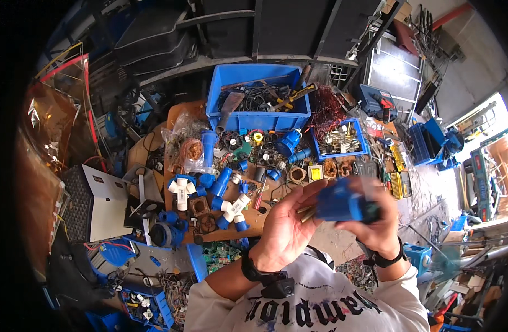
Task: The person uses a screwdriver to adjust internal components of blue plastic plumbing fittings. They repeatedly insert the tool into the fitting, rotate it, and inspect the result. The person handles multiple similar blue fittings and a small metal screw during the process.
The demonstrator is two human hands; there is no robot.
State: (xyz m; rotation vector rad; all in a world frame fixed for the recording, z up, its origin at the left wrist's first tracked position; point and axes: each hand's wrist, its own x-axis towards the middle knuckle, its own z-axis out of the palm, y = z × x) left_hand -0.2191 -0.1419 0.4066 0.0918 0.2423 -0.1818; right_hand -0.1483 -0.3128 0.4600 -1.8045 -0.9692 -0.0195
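On my side of the big blue crate (259, 122), a small bare patch of desk (281, 192) gave my left hand (284, 232) room to pass low. Closer to the crate, a blue tube (208, 149) and crowded couplings (289, 143) barred me; right of the crate, a tray (343, 155) did. A yellow-and-black handle (305, 90) jutted over the crate's rim.

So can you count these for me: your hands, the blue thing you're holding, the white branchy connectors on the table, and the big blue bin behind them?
Hands: 2 (left hand, right hand)
Held blue piece, blurred: 1
White branching connectors: 2
Big blue bin: 1
Total: 6
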